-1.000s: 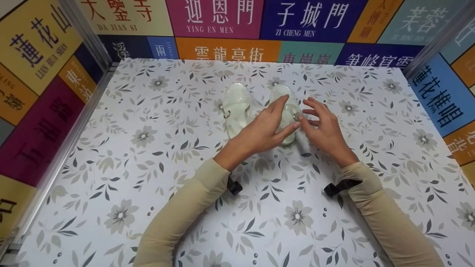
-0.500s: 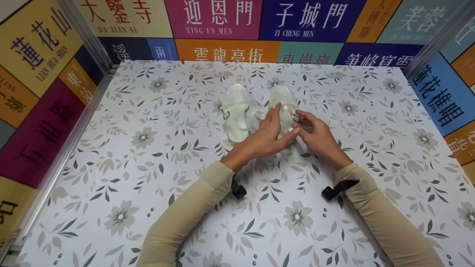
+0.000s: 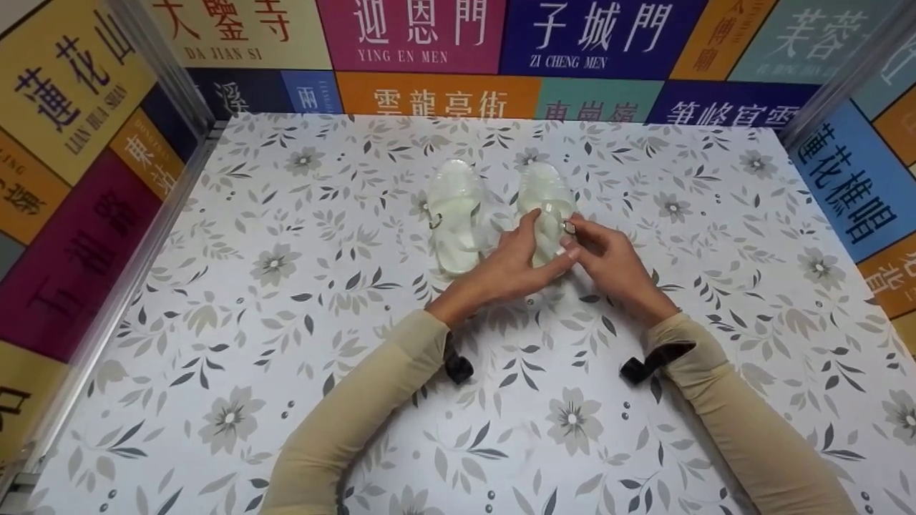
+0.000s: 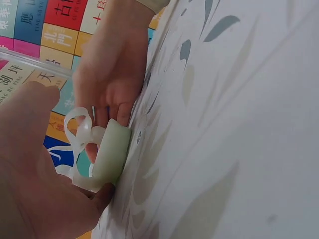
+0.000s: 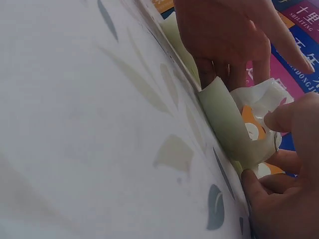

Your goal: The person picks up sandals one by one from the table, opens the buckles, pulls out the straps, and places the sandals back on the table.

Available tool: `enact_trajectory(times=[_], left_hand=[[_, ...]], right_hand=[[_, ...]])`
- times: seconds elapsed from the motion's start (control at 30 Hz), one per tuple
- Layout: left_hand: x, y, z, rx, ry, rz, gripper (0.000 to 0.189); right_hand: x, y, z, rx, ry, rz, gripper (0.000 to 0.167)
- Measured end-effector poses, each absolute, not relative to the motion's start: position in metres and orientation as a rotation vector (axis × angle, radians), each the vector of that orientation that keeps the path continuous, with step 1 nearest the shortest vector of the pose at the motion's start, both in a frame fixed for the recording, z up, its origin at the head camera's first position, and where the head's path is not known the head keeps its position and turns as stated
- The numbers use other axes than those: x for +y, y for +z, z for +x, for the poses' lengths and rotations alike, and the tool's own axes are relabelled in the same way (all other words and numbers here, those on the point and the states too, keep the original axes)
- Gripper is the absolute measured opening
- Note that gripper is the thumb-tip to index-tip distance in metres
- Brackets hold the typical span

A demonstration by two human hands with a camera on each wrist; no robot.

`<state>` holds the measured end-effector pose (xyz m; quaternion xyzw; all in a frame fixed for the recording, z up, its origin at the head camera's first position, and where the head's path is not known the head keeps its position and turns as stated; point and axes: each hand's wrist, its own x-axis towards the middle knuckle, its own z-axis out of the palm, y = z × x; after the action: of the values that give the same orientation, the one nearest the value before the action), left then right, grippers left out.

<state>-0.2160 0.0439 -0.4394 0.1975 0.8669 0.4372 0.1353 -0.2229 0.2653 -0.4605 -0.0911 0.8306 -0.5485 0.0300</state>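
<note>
Two pale, translucent sandals lie side by side on the table. The right sandal (image 3: 545,182) has my left hand (image 3: 512,261) along its left side and heel. My left index finger and thumb spread in a V over it, and the other fingers touch the side of the sole (image 5: 219,114). On the opposite side my right hand (image 3: 615,261) pinches the strap between thumb and fingers, close to the small metal buckle (image 3: 569,227). The strap (image 4: 79,119) loops up above the sole in the left wrist view. The left sandal (image 3: 456,186) stands untouched, its strap end showing a metal ring.
A floral-patterned white cover (image 3: 458,429) spreads over the table. Behind it and on both sides rise panels (image 3: 422,36) of coloured signs with large characters. Black wrist straps (image 3: 458,368) sit over both sleeves.
My left hand has drawn back slightly toward the heel. The right hand, its fingers spread at first, has come in at the buckle and taken hold of the strap. Both sandals lie where they were.
</note>
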Motion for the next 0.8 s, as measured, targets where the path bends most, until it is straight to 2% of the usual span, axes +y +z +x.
enact_trajectory(times=[0.27, 0.53, 0.8], left_hand=[[0.033, -0.437, -0.205, 2.508, 1.281, 0.635, 0.118], [0.015, -0.431, -0.183, 2.514, 1.267, 0.809, 0.109], [0.0, -0.432, -0.16, 2.459, 1.267, 0.884, 0.109]], right_hand=[[0.264, -0.461, -0.217, 2.486, -1.757, -0.332, 0.059], [0.257, -0.457, -0.193, 2.419, -1.801, -0.418, 0.051], [0.251, -0.454, -0.172, 2.394, -1.789, -0.458, 0.044]])
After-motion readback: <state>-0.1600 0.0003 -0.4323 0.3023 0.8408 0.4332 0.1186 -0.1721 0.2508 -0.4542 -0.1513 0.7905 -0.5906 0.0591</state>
